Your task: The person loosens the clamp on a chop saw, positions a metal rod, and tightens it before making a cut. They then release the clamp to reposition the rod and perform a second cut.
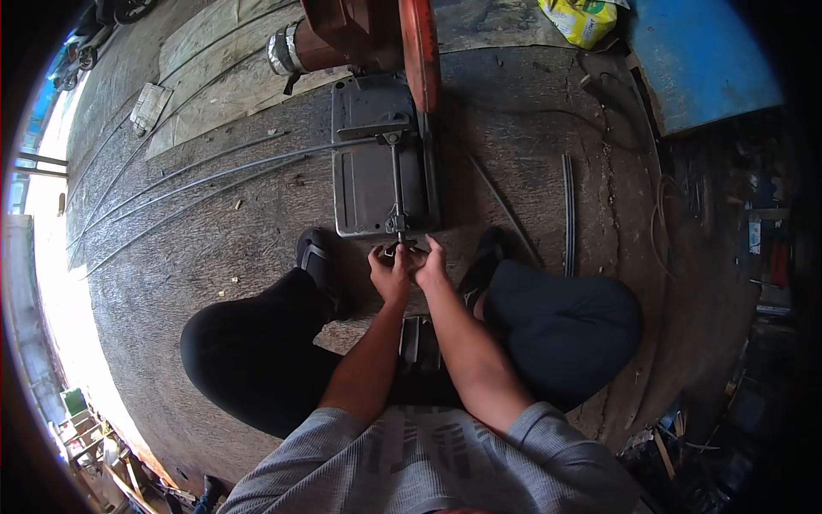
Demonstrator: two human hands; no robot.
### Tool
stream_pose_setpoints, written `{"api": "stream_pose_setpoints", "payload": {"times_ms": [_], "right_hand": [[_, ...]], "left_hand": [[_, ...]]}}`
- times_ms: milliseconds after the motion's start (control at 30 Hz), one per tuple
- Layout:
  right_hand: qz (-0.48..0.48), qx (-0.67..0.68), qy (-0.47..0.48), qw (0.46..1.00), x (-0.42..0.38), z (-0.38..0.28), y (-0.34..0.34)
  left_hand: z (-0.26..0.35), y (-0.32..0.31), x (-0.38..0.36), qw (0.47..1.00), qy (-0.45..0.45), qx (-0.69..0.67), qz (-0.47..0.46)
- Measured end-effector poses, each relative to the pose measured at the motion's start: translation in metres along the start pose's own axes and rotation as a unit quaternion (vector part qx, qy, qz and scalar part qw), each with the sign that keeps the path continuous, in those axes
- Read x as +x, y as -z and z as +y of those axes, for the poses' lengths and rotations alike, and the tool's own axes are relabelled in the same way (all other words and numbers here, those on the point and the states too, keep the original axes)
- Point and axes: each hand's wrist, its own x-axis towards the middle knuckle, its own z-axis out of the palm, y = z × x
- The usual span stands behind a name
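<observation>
In front of me on the ground stands a cut-off saw with a red blade guard point(418, 56) and a grey metal base point(364, 190). Its vise screw point(396, 176) runs toward me and ends in a dark handle point(392, 250) at the base's near edge. My left hand point(390, 272) has its fingers closed around the left side of this handle. On the right side my right hand point(432, 265) grips it too, thumb and fingers bent around it. A long thin metal rod point(248, 174) reaches from the left into the vise jaw point(372, 130). The palms hide part of the handle.
More long rods point(184, 212) lie on the ground to the left. Short cut bars point(568, 214) lie right of the saw, near my right foot. A yellow bag point(584, 21) and a blue panel point(706, 60) are at the back right. A cable point(548, 111) crosses the ground.
</observation>
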Motion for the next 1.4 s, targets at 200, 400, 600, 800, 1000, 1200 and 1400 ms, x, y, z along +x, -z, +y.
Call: {"api": "stream_pose_setpoints", "payload": {"times_ms": [200,400,600,800,1000,1200,1400], "right_hand": [[0.115,0.112,0.105,0.981,-0.005,0.012,0.012],[0.17,0.001,0.04,0.985,0.014,0.012,0.01],[-0.025,-0.1,0.044,0.994,0.035,0.016,0.011],[-0.046,-0.071,0.001,0.996,0.039,0.009,0.025],[-0.167,-0.111,-0.014,0.98,0.068,0.013,0.05],[-0.101,-0.037,-0.07,0.992,0.013,0.012,0.012],[0.095,0.172,0.107,0.975,0.017,0.002,0.025]], "left_hand": [[-0.039,0.008,0.027,0.883,0.451,-0.013,0.13],[-0.026,-0.012,0.017,0.969,0.125,-0.205,0.066],[-0.029,-0.009,0.019,0.979,0.145,-0.138,-0.035],[-0.013,-0.006,0.005,0.991,-0.103,-0.048,-0.075],[0.009,-0.002,0.006,0.986,-0.135,0.083,-0.058],[0.013,0.001,0.006,0.998,-0.026,-0.061,-0.007],[-0.052,0.01,0.046,0.896,0.418,-0.044,0.144]]}}
